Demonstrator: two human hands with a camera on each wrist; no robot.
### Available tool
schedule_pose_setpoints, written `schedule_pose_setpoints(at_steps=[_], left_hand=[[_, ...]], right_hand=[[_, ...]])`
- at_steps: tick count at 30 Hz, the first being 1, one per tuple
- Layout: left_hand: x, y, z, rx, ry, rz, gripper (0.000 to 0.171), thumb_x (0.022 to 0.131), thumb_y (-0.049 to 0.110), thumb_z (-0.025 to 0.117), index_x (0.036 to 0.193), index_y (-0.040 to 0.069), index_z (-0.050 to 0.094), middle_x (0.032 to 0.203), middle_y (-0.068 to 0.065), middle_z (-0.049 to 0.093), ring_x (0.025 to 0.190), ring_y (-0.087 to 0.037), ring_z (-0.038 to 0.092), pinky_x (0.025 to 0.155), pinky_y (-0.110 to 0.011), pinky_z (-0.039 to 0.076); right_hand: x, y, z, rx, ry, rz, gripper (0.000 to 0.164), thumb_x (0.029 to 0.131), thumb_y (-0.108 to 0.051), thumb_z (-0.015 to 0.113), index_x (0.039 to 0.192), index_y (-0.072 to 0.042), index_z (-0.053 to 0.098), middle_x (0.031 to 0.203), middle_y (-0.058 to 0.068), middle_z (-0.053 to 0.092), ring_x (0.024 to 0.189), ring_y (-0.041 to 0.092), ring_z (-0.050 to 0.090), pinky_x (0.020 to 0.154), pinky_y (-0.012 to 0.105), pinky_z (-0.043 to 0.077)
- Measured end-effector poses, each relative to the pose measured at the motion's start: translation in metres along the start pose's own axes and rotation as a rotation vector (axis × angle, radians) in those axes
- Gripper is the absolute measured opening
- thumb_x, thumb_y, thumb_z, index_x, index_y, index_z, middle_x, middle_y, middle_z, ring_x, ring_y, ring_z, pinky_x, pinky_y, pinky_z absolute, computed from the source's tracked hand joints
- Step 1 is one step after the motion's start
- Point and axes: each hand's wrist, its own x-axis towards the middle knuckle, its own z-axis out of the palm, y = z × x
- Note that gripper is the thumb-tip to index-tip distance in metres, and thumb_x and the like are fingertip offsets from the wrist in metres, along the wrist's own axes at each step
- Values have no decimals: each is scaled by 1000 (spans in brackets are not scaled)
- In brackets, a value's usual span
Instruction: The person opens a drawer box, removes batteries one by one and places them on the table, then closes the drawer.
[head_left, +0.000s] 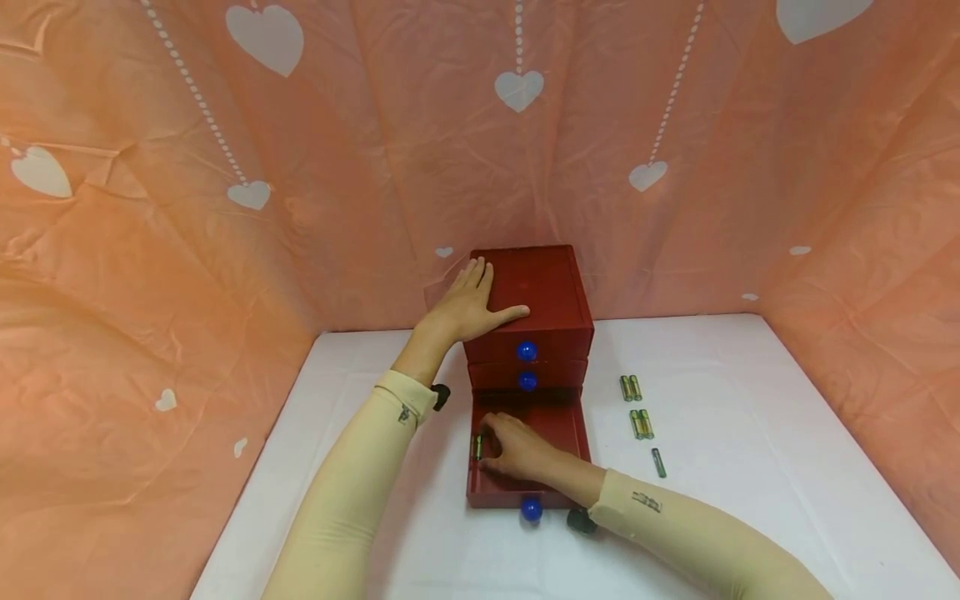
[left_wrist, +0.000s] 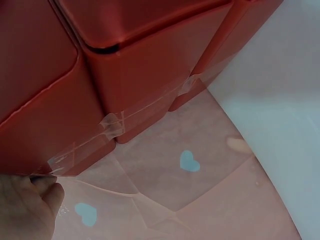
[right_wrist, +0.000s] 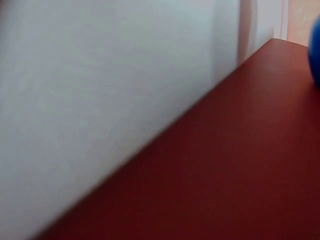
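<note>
A red drawer cabinet with blue knobs stands on the white table. My left hand lies spread on the cabinet's top, near its left edge; the left wrist view shows part of that hand beside the red casing. The bottom drawer is pulled out. Inside it, my right hand has thumb and fingers curled about the ends of a small green battery, against the drawer's left wall. Only the drawer's red front and part of a blue knob show in the right wrist view.
To the cabinet's right, two pairs of green batteries and a single battery lie on the white table. The two upper drawers are closed. A peach curtain with white hearts hangs behind and at both sides.
</note>
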Motion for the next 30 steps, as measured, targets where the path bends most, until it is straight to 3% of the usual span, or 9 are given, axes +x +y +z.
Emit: schedule_pose_setpoints(at_steps=[9,16,20,26,30], left_hand=[[1,-1,1,2,2,-3,115,99,80,48,172,4,4,181,-14,-5,167,-25,-10,135,-41,-1],[2,-1,3,18,18,14,114,100,79,48,172,2,6,180,-16,-2,167,-27,-8,135,-41,-1],[2,-1,3,15,15,15,114,100,79,48,172,2,6,180,-16,-3,167,-27,-9,135,-41,-1],[2,-2,3,13,12,14,115,99,80,47,172,2,5,180,-15,-4,167,-27,-9,135,-41,-1],[2,-3,3,14,16,12,115,99,81,47,172,3,5,181,-14,-4,167,-27,-9,135,-42,0]], right_hand=[[1,5,2,-8,16,-44,39,87,-14,88,117,-8,65,101,3,61,91,19,56,85,38,56],[8,29,21,-16,82,-76,41,83,-19,89,117,-13,67,101,-2,63,93,14,57,90,36,57],[11,37,27,-29,99,-114,42,82,-19,89,117,-12,67,99,-2,62,90,14,56,85,35,57],[11,38,27,-15,91,-91,42,83,-20,88,119,-13,66,97,-6,60,88,11,56,81,30,57],[9,36,21,20,88,-119,41,84,-19,87,118,-11,65,95,-6,60,85,9,56,77,26,55]])
